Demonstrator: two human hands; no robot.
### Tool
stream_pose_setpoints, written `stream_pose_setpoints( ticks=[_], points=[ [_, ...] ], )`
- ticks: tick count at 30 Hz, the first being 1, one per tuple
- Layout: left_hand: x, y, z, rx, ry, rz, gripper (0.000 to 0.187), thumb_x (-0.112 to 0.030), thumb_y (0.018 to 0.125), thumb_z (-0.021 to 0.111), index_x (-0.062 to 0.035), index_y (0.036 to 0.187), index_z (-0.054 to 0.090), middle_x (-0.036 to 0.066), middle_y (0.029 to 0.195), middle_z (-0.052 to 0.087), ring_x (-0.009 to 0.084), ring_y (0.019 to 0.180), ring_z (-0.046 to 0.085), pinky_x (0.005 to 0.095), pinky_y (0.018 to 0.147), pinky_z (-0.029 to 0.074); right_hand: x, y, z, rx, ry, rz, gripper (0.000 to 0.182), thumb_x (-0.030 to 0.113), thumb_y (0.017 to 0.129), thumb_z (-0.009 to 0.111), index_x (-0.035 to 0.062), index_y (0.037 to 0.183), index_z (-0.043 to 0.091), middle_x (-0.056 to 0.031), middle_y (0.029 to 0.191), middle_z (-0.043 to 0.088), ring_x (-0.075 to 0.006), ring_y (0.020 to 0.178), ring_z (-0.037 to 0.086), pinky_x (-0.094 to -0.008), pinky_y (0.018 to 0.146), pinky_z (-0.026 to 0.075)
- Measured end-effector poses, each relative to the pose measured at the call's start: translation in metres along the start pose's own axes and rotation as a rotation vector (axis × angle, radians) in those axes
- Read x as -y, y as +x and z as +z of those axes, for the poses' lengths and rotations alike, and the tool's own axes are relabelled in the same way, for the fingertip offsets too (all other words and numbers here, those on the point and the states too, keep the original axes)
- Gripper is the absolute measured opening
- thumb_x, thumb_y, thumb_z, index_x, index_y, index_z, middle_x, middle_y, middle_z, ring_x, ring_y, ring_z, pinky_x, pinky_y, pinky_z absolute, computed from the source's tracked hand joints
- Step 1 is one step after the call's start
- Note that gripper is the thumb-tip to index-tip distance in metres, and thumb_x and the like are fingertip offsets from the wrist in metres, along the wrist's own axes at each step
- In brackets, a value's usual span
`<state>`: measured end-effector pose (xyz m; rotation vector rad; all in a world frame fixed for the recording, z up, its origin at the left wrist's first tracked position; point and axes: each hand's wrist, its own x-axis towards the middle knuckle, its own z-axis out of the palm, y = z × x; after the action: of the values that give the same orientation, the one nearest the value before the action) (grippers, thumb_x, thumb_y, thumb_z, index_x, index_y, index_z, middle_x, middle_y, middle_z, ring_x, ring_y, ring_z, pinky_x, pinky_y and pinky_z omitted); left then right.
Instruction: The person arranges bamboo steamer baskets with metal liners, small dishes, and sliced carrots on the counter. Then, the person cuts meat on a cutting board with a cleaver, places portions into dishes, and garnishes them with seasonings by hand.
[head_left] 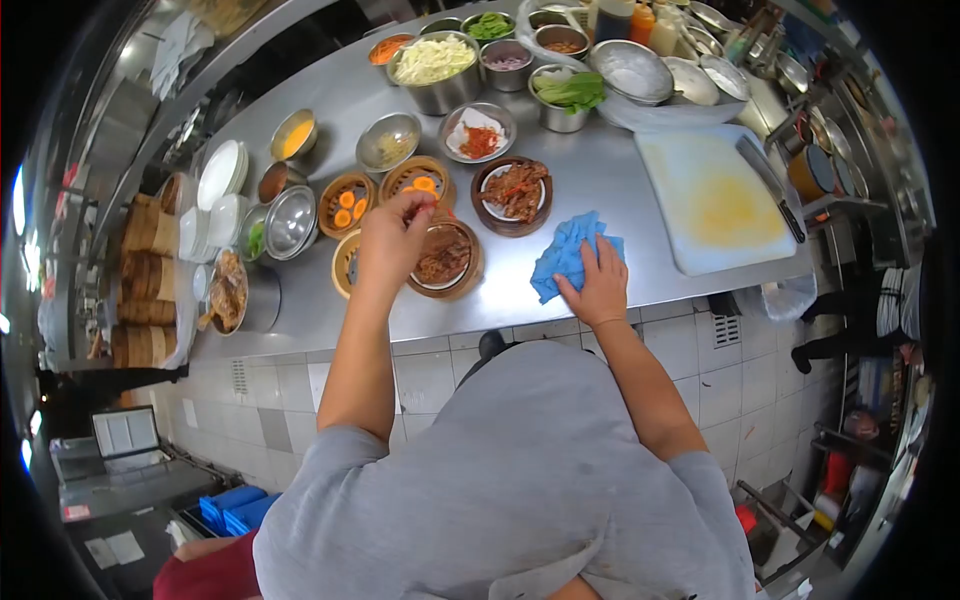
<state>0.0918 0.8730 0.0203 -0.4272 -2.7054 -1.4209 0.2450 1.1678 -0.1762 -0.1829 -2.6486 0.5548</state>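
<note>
My left hand (397,235) is over the bamboo steamers, its fingers pinched together near something small and red at the fingertips, too small to name. Below it is a steamer with dark sauced meat (442,256); behind it, another steamer holds orange slices (424,184). A third steamer with orange slices (346,208) stands to the left. My right hand (599,284) rests with fingers spread on a crumpled blue cloth (563,258) near the table's front edge. Between the hands, farther back, a dark steamer holds a white plate of reddish meat (514,192).
A cutting board (712,205) with a knife (770,190) lies at the right. Metal bowls of vegetables, including shredded cabbage (433,60), line the back. White plates (219,176) and a pot with meat (229,290) stand left. Part of a person in red (210,572) shows at lower left.
</note>
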Motion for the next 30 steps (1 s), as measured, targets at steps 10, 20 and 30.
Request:
stream_pose_setpoints(
  ticks=[10, 20, 30],
  points=[
    [0.052, -0.025, -0.017, 0.009, 0.278, 0.014, 0.018, -0.011, 0.093, 0.073, -0.0041, 0.108, 0.08, 0.02, 0.1, 0.077, 0.0377, 0.093, 0.074, 0.0433, 0.083, 0.057, 0.006, 0.003, -0.001, 0.032, 0.002, 0.011, 0.077, 0.053, 0.087, 0.078, 0.0065, 0.145, 0.058, -0.0245, 0.157, 0.047, -0.0436, 0.144, 0.044, -0.0554, 0.116, 0.034],
    [0.05, -0.033, -0.004, 0.118, 0.317, -0.141, 0.021, -0.014, 0.095, 0.073, -0.0049, 0.113, 0.079, 0.019, 0.105, 0.077, 0.0345, 0.094, 0.075, 0.042, 0.084, 0.057, 0.004, 0.001, -0.003, 0.027, 0.008, 0.016, 0.077, 0.052, 0.087, 0.078, 0.0063, 0.145, 0.058, -0.0245, 0.157, 0.047, -0.0435, 0.145, 0.044, -0.0551, 0.117, 0.034],
    [0.054, -0.029, -0.011, 0.096, 0.214, -0.166, 0.023, -0.012, 0.091, 0.078, -0.0013, 0.112, 0.078, 0.019, 0.103, 0.077, 0.0323, 0.091, 0.076, 0.038, 0.082, 0.058, 0.005, 0.002, 0.0, 0.049, -0.013, 0.027, 0.077, 0.052, 0.087, 0.077, 0.0058, 0.145, 0.058, -0.0247, 0.158, 0.046, -0.0435, 0.145, 0.044, -0.0554, 0.117, 0.033]
  ],
)
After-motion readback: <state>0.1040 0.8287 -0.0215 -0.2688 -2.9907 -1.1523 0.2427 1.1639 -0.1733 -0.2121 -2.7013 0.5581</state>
